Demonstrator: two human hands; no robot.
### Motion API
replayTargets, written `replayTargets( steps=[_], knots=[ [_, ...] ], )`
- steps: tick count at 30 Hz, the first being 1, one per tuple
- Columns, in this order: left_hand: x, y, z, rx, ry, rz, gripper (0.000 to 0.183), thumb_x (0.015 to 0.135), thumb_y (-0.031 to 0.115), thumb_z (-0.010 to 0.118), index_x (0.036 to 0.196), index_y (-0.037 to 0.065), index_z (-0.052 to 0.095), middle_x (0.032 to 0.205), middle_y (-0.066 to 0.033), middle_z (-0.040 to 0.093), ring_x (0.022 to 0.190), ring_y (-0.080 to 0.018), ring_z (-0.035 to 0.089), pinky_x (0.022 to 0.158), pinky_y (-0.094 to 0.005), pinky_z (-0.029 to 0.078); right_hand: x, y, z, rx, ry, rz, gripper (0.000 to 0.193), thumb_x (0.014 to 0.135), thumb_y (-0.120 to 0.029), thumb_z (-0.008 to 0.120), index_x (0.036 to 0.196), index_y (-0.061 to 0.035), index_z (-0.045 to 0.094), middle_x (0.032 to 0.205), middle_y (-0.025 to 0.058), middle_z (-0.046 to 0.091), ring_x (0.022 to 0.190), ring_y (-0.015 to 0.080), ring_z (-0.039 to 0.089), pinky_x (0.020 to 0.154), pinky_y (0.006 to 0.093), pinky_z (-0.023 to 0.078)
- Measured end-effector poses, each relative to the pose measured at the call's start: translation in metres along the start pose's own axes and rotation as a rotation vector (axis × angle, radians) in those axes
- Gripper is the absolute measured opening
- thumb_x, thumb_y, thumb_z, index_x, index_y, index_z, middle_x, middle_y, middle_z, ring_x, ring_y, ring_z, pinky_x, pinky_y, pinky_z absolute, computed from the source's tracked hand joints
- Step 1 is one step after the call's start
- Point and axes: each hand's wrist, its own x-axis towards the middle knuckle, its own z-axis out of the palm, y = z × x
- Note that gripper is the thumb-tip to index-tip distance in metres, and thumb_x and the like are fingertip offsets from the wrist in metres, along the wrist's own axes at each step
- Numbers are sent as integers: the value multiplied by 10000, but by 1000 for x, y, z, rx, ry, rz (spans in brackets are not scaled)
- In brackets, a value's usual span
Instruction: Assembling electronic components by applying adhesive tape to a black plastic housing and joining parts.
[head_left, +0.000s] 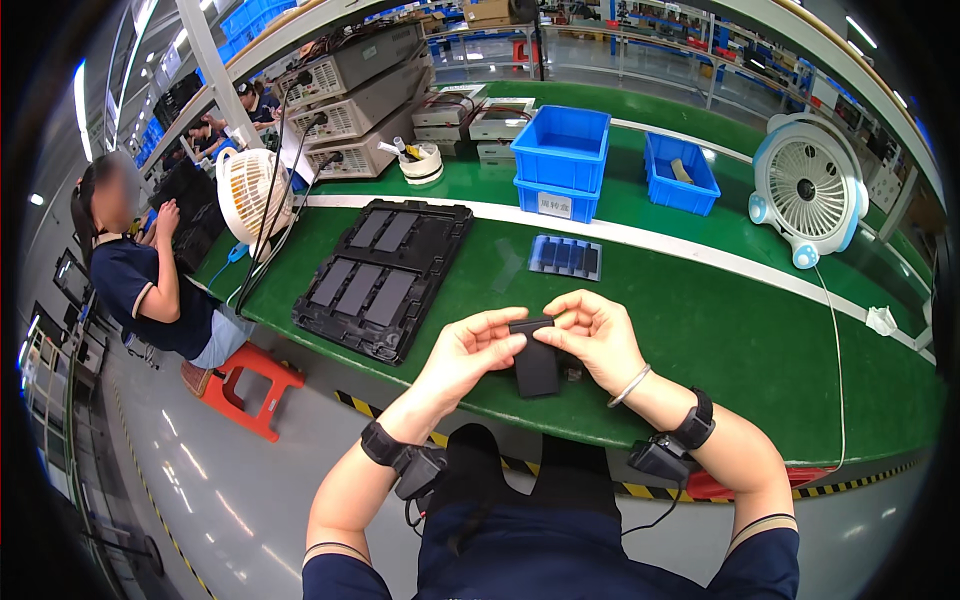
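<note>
A flat black rectangular piece (537,370) is held upright over the near edge of the green table. My left hand (474,350) pinches its upper left side, and my right hand (598,340) grips its top right corner. Both thumbs rest close to its upper end, where a narrow strip shows; I cannot tell whether the strip is a separate part. Left of my hands lies a black moulded tray (455,235) with several similar dark flat pieces (338,284) in its pockets. Just beyond my fingers, a clear sheet (595,262) carries several dark blue strips.
Stacked blue bins (562,150) and a shallow blue bin (683,178) stand farther back, near a white fan (808,190) at right. Grey electronic units (350,120) and a second fan (252,195) are at left. A person sits on a red stool (255,385) beyond the table's left end.
</note>
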Motion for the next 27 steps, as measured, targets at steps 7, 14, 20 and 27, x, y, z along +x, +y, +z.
replayTargets(
  steps=[7, 14, 20, 27],
  knots=[
    [-8, -9, 12, -33, 190, 144, 372, 795, 35, 674, 1155, 28, 582, 906, -57, 648, 787, -90, 602, 674, -219, 511, 0, -2, -1, 50, -24, -48, 222, 775, 4, 673, 983, -3, 598, 801, 43, 640, 747, 62, 606, 656, 178, 481],
    [-12, -3, 11, 21, 198, 117, 352, 797, 34, 671, 1141, 34, 596, 916, -51, 649, 774, -83, 602, 646, -206, 511, 0, -13, -3, 28, -135, -13, 247, 787, -4, 663, 1027, 18, 610, 822, 50, 644, 784, 70, 604, 708, 189, 492],
    [-15, -3, 13, 22, 182, 133, 336, 810, 50, 664, 1136, 13, 591, 902, -66, 653, 769, -84, 606, 649, -211, 507, 2, -12, -6, -71, -183, 12, 239, 792, -28, 665, 1020, 23, 614, 840, 48, 643, 765, 59, 597, 674, 184, 487],
    [-15, -1, 12, 13, 126, 155, 303, 815, 33, 651, 1109, -5, 587, 905, -79, 660, 780, -100, 621, 657, -216, 515, 3, -10, -5, -103, -214, -70, 241, 813, -114, 663, 1041, -38, 641, 679, -45, 549, 565, 7, 446, 501, 168, 364]
  ],
)
